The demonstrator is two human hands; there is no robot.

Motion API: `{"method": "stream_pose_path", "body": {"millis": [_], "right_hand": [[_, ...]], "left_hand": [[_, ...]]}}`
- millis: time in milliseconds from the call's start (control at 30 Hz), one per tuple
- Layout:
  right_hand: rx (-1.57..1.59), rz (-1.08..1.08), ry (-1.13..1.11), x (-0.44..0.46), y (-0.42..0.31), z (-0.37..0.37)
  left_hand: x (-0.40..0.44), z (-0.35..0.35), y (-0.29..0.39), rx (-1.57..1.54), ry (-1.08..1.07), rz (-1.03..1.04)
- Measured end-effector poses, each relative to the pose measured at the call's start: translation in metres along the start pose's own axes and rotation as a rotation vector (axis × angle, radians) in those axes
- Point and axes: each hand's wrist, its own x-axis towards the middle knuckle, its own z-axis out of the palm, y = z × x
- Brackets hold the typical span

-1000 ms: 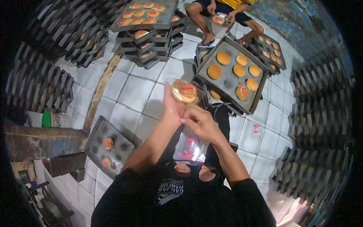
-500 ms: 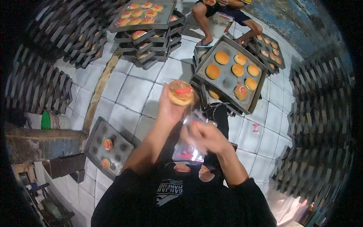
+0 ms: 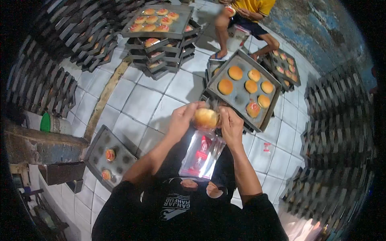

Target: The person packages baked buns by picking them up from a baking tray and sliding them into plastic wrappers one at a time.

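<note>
A round golden bun [image 3: 205, 119] in a clear plastic bag hangs between my two hands, somewhat blurred. My left hand [image 3: 181, 119] pinches the bag at its upper left. On the other side, my right hand [image 3: 232, 125] has its fingers closed on the bag's right edge. Just below the bun, a stack of clear plastic bags [image 3: 200, 156] with red print rests on my lap. Beyond my hands, a metal tray [image 3: 241, 102] carries several bare buns [image 3: 235, 72] and one bagged bun [image 3: 253, 109].
To the left on the tiled floor, a tray [image 3: 128, 160] holds two bagged buns. Stacked trays [image 3: 161, 44] with bagged buns stand at the back. Tall tray stacks [image 3: 333, 120] line the right side. A seated person [image 3: 257, 16] holds a bagged bun.
My left hand has lowered the bun and moved slightly right; its golden side now faces up. My right hand has risen from the bag stack to the bun's bag.
</note>
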Motion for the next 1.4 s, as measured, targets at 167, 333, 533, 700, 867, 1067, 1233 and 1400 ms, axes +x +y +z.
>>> {"method": "stream_pose_path", "body": {"millis": [167,333,533,700,867,1067,1233,1400], "right_hand": [[-0.184,-0.238,-0.045,-0.002,-0.03,-0.008],[0.339,0.295,-0.086,0.019,-0.007,-0.01],[0.277,0.211,-0.181,0.008,-0.004,-0.014],[0.257,0.201,-0.203,0.01,-0.029,-0.02],[0.127,0.041,-0.139,0.022,-0.016,-0.018],[0.048,0.202,-0.347,-0.026,0.02,-0.015],[0.573,0.667,-0.353,-0.089,0.051,0.024],[0.283,0.315,-0.032,-0.053,0.053,-0.019]], "left_hand": [[0.015,0.002,-0.001,0.056,0.117,0.292],[0.019,-0.001,-0.002,0.065,0.305,0.043],[0.003,0.002,0.019,-0.134,0.23,-0.142],[0.003,-0.009,-0.003,-0.202,0.199,-0.044],[0.004,-0.002,0.013,-0.135,0.303,-0.05],[-0.043,-0.022,-0.019,0.117,0.285,0.12],[-0.05,-0.061,-0.096,-0.205,0.08,-0.129],[-0.009,0.0,-0.018,-0.452,0.005,-0.034]]}}
